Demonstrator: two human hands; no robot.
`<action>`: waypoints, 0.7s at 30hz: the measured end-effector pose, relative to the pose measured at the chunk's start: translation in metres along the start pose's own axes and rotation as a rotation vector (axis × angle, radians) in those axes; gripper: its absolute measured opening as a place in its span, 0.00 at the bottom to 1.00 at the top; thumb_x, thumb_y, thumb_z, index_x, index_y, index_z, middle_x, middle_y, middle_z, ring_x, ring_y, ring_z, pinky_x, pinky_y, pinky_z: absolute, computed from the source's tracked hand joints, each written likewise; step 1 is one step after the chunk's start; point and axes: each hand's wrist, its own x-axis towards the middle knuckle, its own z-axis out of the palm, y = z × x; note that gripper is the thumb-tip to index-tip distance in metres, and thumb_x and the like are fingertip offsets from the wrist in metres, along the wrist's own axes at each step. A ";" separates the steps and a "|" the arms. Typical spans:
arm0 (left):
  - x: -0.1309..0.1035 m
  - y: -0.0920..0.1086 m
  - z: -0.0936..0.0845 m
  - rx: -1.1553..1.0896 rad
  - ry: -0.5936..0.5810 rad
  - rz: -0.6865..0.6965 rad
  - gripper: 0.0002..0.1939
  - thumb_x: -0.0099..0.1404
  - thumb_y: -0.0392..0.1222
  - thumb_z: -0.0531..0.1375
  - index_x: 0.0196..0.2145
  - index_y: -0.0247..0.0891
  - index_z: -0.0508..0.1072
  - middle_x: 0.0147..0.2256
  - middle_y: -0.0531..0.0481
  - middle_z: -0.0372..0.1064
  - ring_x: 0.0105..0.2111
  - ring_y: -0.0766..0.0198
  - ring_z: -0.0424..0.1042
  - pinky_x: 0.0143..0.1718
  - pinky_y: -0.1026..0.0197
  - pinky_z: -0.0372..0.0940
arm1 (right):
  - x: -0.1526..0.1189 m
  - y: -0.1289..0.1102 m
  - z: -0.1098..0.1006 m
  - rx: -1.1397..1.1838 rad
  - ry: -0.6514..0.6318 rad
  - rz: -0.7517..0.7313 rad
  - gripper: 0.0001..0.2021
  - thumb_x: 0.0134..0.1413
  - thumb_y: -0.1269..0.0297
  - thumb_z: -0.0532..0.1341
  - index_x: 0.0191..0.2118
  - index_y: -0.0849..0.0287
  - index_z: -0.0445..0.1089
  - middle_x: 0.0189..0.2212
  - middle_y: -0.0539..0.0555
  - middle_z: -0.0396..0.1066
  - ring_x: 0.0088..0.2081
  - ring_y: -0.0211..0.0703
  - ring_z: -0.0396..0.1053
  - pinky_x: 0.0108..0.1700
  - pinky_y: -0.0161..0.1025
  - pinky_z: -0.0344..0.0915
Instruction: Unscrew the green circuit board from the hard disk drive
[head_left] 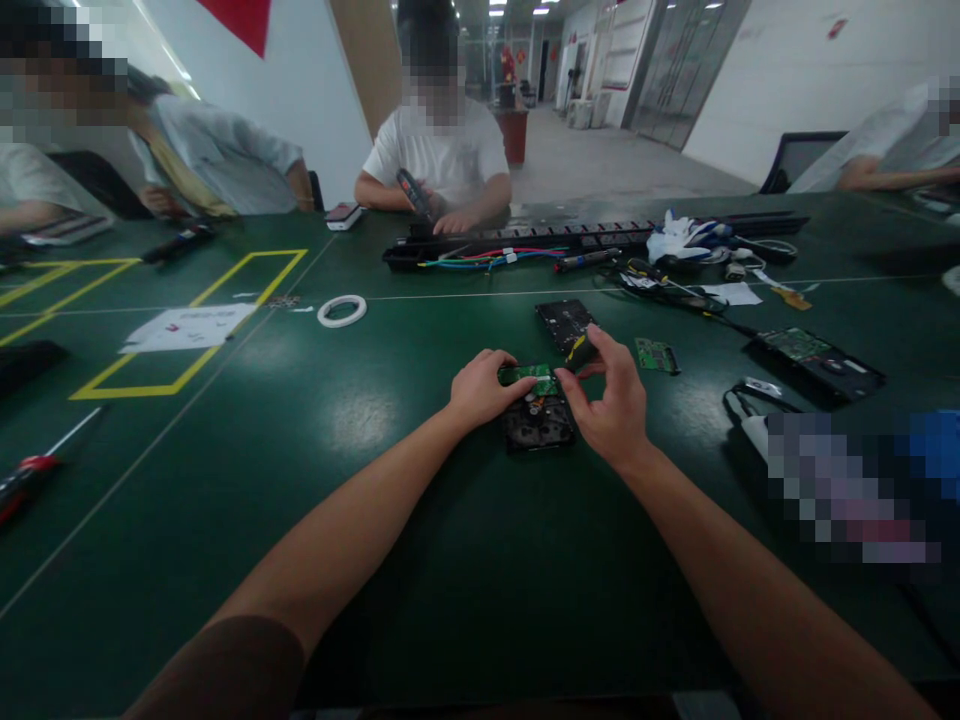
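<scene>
Black, flat rectangular device (538,432) with a green circuit board (541,384) at its far end is lying on the dark green tabletop (420,520), right between the hands. Left hand (480,388) has its fingers closed on the far left corner, thumb pressed on the board. Right hand (616,400) is gripping a black-and-yellow screwdriver (580,351) over the right edge, can't make out the tip tbh. Another black rectangular unit (564,322) sits just behind, and a small loose green board (657,355) lies off to the right.
</scene>
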 end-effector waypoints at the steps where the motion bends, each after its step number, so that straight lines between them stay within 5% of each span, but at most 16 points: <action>1: 0.000 0.000 0.000 0.000 0.001 0.001 0.22 0.65 0.62 0.66 0.47 0.45 0.76 0.48 0.47 0.75 0.48 0.54 0.75 0.48 0.54 0.70 | 0.001 0.000 -0.001 -0.002 -0.002 -0.005 0.36 0.63 0.62 0.65 0.72 0.43 0.52 0.59 0.58 0.70 0.44 0.50 0.76 0.44 0.53 0.81; 14: 0.000 -0.001 0.000 -0.003 0.007 0.008 0.22 0.65 0.63 0.66 0.47 0.45 0.76 0.48 0.47 0.75 0.48 0.53 0.75 0.48 0.53 0.70 | 0.002 -0.004 -0.002 -0.019 0.003 -0.012 0.36 0.63 0.66 0.63 0.73 0.43 0.52 0.59 0.58 0.70 0.38 0.46 0.76 0.43 0.52 0.81; 21: 0.000 -0.002 0.000 0.003 0.010 0.017 0.22 0.65 0.63 0.65 0.46 0.44 0.77 0.47 0.47 0.75 0.47 0.54 0.75 0.47 0.53 0.69 | 0.003 -0.001 -0.004 -0.018 0.002 -0.017 0.34 0.65 0.64 0.63 0.73 0.44 0.52 0.59 0.58 0.70 0.43 0.48 0.75 0.41 0.49 0.81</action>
